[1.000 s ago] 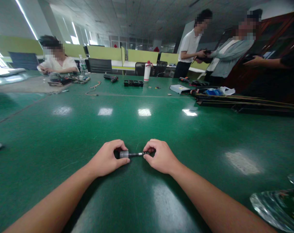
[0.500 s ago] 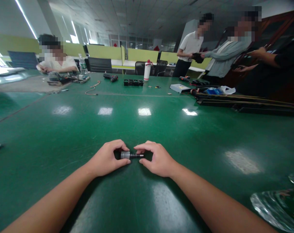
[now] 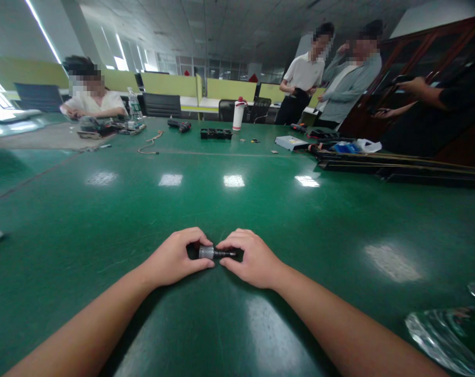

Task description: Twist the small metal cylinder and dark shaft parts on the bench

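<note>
A small silver cylinder with a dark stepped shaft (image 3: pixel 206 253), which looks like a little gear motor, lies sideways just over the green table (image 3: pixel 237 209). My left hand (image 3: pixel 177 257) curls around its silver end, thumb below and fingers above, closed on it. The shaft points right, into the space between the thumb and fingers of my right hand (image 3: pixel 255 259). Those right fingers are bent around the shaft but stand apart, with gaps above and below it. Whether the cylinder rests on the table is hard to tell.
Clear plastic packaging (image 3: pixel 449 335) lies at the lower right. Farther back are a power drill (image 3: pixel 179 125), a black part (image 3: pixel 216 134), a white bottle (image 3: pixel 238 114), a grey box (image 3: pixel 291 143) and long dark bars (image 3: pixel 398 167). Several people are around the table.
My left hand and the cylinder have shifted slightly right. My right thumb has come left, nearer the cylinder. Two people at the back right have changed posture.
</note>
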`<action>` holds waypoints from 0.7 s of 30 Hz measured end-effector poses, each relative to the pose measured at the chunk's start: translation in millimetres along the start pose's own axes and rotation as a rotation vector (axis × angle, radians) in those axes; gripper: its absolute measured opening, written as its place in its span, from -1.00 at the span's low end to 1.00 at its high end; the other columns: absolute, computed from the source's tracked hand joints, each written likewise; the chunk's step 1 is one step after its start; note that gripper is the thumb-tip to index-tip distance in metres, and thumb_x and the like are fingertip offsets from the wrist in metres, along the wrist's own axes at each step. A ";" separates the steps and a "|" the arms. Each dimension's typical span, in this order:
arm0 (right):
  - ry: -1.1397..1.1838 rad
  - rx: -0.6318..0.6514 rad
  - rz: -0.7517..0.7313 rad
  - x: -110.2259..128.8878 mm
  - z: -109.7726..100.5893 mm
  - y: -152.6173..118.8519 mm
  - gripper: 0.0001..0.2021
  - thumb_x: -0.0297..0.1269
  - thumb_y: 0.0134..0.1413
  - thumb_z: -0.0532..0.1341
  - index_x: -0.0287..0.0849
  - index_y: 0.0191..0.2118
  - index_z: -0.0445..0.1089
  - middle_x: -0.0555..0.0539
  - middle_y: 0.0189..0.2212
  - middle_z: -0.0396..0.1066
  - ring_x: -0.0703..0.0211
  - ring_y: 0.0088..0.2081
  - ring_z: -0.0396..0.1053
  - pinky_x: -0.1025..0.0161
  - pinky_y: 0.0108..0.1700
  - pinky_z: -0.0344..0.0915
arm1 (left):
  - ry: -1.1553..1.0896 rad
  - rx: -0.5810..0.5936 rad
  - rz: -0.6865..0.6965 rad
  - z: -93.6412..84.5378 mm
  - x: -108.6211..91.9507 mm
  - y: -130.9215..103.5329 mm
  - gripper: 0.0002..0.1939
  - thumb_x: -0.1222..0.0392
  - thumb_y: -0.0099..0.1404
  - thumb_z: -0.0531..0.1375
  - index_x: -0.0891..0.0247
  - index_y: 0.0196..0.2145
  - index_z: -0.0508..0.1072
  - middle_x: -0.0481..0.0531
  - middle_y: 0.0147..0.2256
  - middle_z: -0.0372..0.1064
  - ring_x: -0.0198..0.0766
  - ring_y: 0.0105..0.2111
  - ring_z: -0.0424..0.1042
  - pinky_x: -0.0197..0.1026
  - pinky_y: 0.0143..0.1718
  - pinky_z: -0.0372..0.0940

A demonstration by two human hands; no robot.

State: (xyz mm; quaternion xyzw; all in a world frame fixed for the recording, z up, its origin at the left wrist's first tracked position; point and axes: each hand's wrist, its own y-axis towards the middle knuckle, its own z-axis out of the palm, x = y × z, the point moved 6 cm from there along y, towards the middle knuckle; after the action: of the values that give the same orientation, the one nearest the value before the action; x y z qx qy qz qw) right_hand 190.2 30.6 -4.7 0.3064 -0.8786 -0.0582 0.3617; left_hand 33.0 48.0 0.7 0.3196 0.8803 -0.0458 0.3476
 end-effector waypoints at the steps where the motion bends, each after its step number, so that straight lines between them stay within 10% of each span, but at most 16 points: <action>1: -0.001 0.000 -0.001 -0.2 0.2 -0.2 -0.79 -0.41 -0.03 0.35 -0.14 -0.20 0.51 0.00 -0.32 0.52 0.16 -0.25 0.37 0.15 -0.10 0.21 | 0.001 0.000 0.001 0.1 0.4 -0.2 -0.75 0.08 0.15 0.34 0.25 -0.27 0.47 0.00 -0.28 0.43 -0.20 -0.27 0.42 -0.21 -0.22 0.25; 21: -0.006 0.010 -0.005 1.3 -0.4 1.1 -0.82 -0.38 0.01 0.34 -0.11 -0.20 0.53 -0.02 -0.32 0.53 0.15 -0.24 0.38 0.13 -0.09 0.21 | 0.017 -0.021 -0.022 -0.4 1.1 -0.5 -0.76 0.06 0.15 0.33 0.24 -0.28 0.48 0.01 -0.30 0.46 -0.19 -0.28 0.43 -0.21 -0.24 0.26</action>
State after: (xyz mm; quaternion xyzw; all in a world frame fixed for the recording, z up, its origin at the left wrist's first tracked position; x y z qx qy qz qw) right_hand 189.2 30.8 -3.4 0.3102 -0.8792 -0.0557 0.3575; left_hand 31.8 48.3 0.2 0.3064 0.8872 -0.0377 0.3429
